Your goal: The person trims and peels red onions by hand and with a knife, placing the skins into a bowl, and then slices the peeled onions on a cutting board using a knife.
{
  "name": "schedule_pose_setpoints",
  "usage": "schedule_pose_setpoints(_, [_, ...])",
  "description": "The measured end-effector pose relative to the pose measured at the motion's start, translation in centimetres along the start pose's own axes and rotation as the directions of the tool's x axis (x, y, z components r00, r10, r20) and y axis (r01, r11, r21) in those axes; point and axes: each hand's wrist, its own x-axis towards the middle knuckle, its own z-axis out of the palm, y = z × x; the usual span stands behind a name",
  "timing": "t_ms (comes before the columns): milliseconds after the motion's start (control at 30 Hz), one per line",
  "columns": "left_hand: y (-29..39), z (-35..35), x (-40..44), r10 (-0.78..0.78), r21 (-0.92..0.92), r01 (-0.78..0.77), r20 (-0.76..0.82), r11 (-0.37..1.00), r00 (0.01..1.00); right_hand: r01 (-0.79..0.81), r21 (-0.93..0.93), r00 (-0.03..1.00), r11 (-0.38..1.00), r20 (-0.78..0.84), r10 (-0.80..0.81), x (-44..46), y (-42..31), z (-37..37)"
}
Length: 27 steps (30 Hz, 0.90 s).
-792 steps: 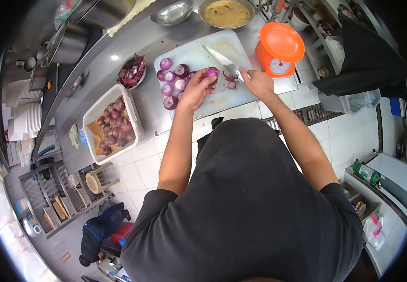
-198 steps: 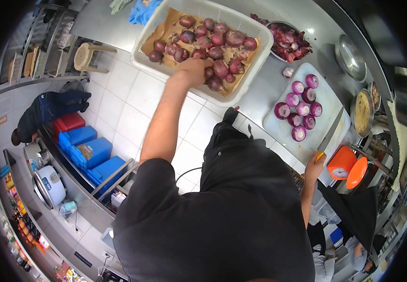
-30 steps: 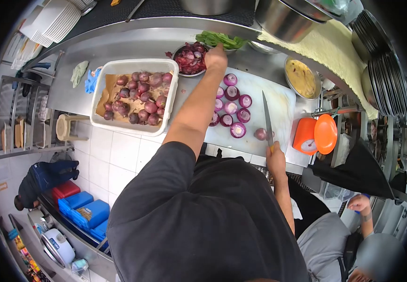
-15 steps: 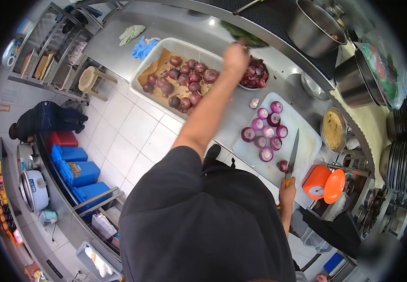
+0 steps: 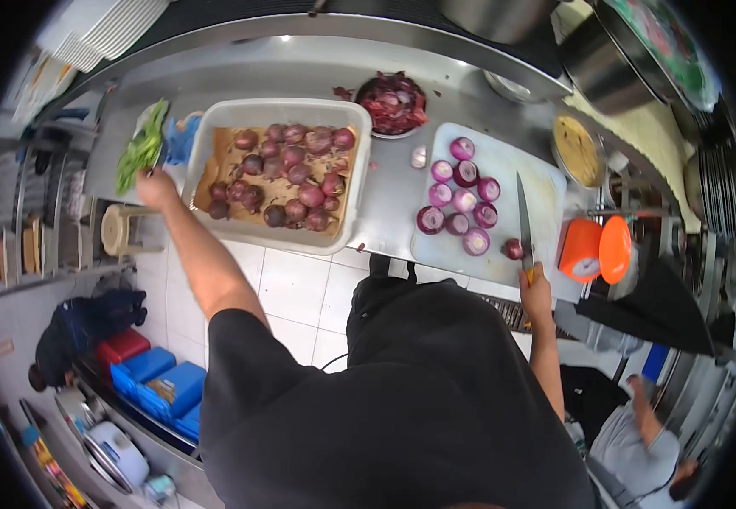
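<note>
At the far left of the counter, my left hand (image 5: 157,187) is closed at the near edge of a bowl of long green vegetables (image 5: 140,153); only a thin dark rim shows beside them. My right hand (image 5: 535,290) grips a knife (image 5: 524,208) by its yellow handle, blade pointing away over the white cutting board (image 5: 516,157). Close to the blade lies a small unpeeled red onion (image 5: 513,248). Several peeled, trimmed red onions (image 5: 465,200) are grouped on the board's left half. Between my hands, a white crate (image 5: 276,109) lined with brown paper holds several unpeeled red onions (image 5: 293,156).
A bowl of onion skins (image 5: 392,103) stands behind the crate's right corner. A garlic bulb (image 5: 419,156) is left of the board. An orange scale (image 5: 580,250) and a bowl with yellowish contents (image 5: 579,151) are on the right. Another person (image 5: 635,445) is at lower right.
My left hand has swung from above the onion skins to the far left, carrying the green vegetables along. My right hand still grips the knife over the board. The view has turned.
</note>
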Motion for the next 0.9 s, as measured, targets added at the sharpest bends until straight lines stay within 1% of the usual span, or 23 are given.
schedule_pose_setpoints(33, [-1.8, 0.5, 0.7, -0.001, 0.123, -0.004, 0.039, 0.992, 0.999, 0.012, -0.010, 1.000, 1.000, 0.008, -0.012, -0.1, 0.2, 0.2])
schedule_pose_setpoints(100, [-5.1, 3.3, 0.6, 0.027, 0.131, -0.046, 0.144, 0.990, 0.989, 0.047, -0.002, 0.997, 0.999, -0.054, -0.047, -1.0, 1.0, 0.0])
schedule_pose_setpoints(133, [-7.8, 3.8, 1.8, 0.020, 0.153, -0.046, 0.162, 0.987, 0.987, 0.103, 0.012, 0.992, 0.995, -0.069, -0.102, -0.3, 1.0, 0.7])
schedule_pose_setpoints(167, [-9.8, 5.7, 2.4, 0.022, 0.212, -0.049, 0.127, 0.976, 0.992, 0.080, 0.013, 0.996, 0.997, -0.046, -0.080, -0.2, 0.7, 0.9])
schedule_pose_setpoints(200, [-9.1, 5.0, 1.6, 0.001, 0.296, -0.047, 0.154, 0.954, 0.988, 0.049, 0.007, 0.999, 0.999, -0.022, -0.049, -0.2, 0.2, 0.6])
schedule_pose_setpoints(233, [-8.8, 4.7, 1.7, -0.034, 0.274, -0.015, 0.174, 0.962, 0.984, 0.060, -0.004, 0.998, 0.998, 0.000, -0.060, 0.4, -0.3, 1.0])
schedule_pose_setpoints(300, [-9.3, 4.6, 1.6, -0.076, 0.228, 0.019, 0.245, 0.973, 0.967, 0.025, -0.044, 1.000, 0.999, 0.005, -0.025, 0.0, 0.4, 0.6])
schedule_pose_setpoints(367, [-9.8, 5.5, 3.2, -0.084, 0.187, 0.022, 0.329, 0.982, 0.941, 0.061, -0.037, 0.997, 0.997, -0.044, -0.062, 0.0, 1.0, 0.9])
schedule_pose_setpoints(400, [-10.0, 5.0, 3.4, -0.019, 0.216, -0.072, 0.393, 0.974, 0.919, 0.060, -0.032, 0.995, 0.998, -0.077, -0.062, 0.0, 1.4, 1.2])
schedule_pose_setpoints(433, [-12.2, 6.4, 4.3, 0.052, 0.230, -0.165, 0.429, 0.959, 0.902, 0.074, -0.017, 0.995, 0.997, -0.068, -0.075, -0.1, 1.6, 1.4])
schedule_pose_setpoints(467, [-11.8, 5.8, 4.7, 0.006, 0.288, -0.174, 0.503, 0.942, 0.864, 0.073, -0.004, 0.995, 0.997, -0.068, -0.073, -0.1, 1.8, 1.4])
schedule_pose_setpoints(500, [-13.6, 6.9, 6.0, 0.055, 0.336, -0.276, 0.542, 0.901, 0.839, 0.044, 0.007, 0.999, 0.999, -0.030, -0.044, -0.3, 0.7, 0.7])
schedule_pose_setpoints(533, [-14.7, 7.0, 7.0, 0.070, 0.295, -0.273, 0.551, 0.916, 0.832, 0.010, -0.016, 0.999, 1.000, -0.048, -0.011, -0.3, 0.7, 0.9])
schedule_pose_setpoints(567, [-14.7, 6.9, 7.9, -0.078, 0.411, -0.174, 0.528, 0.895, 0.846, 0.018, 0.024, 0.997, 1.000, -0.077, -0.016, -0.4, 0.6, 1.0])
schedule_pose_setpoints(600, [-14.5, 6.0, 8.4, 0.073, 0.486, -0.314, 0.451, 0.816, 0.889, -0.010, 0.034, 0.998, 0.999, -0.067, 0.012, -0.6, -0.3, 0.5])
schedule_pose_setpoints(633, [-10.6, 2.2, 5.5, -0.017, 0.429, -0.099, 0.259, 0.898, 0.966, -0.069, 0.012, 0.998, 0.998, -0.008, 0.069, -0.7, -1.7, -0.5])
schedule_pose_setpoints(667, [-7.8, -0.1, 3.7, 0.046, 0.296, -0.088, 0.145, 0.951, 0.988, -0.067, 0.012, 0.998, 0.998, -0.001, 0.067, -0.5, -1.6, -0.5])
schedule_pose_setpoints(700, [-4.8, -1.9, 2.0, 0.082, 0.155, -0.084, 0.019, 0.984, 0.996, -0.057, 0.013, 0.998, 0.998, 0.008, 0.057, -0.5, -1.3, -0.3])
schedule_pose_setpoints(767, [6.9, -8.5, -6.8, 0.277, -0.113, -0.290, -0.114, 0.950, 0.954, -0.039, 0.034, 0.999, 0.999, -0.004, 0.039, -1.0, -1.4, -0.4])
schedule_pose_setpoints(800, [12.0, -10.1, -11.8, 0.340, -0.325, -0.363, -0.126, 0.873, 0.932, -0.018, 0.042, 1.000, 0.999, -0.015, 0.019, -0.8, -1.4, -0.7])
schedule_pose_setpoints(833, [16.6, -11.3, -17.2, 0.395, -0.514, -0.413, -0.150, 0.752, 0.906, -0.025, 0.049, 1.000, 0.999, -0.008, 0.025, -0.9, -1.3, -0.7])
schedule_pose_setpoints(867, [20.3, -12.8, -23.2, 0.490, -0.620, -0.378, 0.012, 0.688, 0.872, -0.027, 0.057, 1.000, 0.998, 0.001, 0.027, -0.8, -1.2, -0.6])
schedule_pose_setpoints(900, [23.5, -13.3, -29.5, 0.547, -0.721, -0.276, 0.168, 0.635, 0.820, -0.023, 0.065, 1.000, 0.998, 0.008, 0.023, -0.6, -1.1, -0.6])
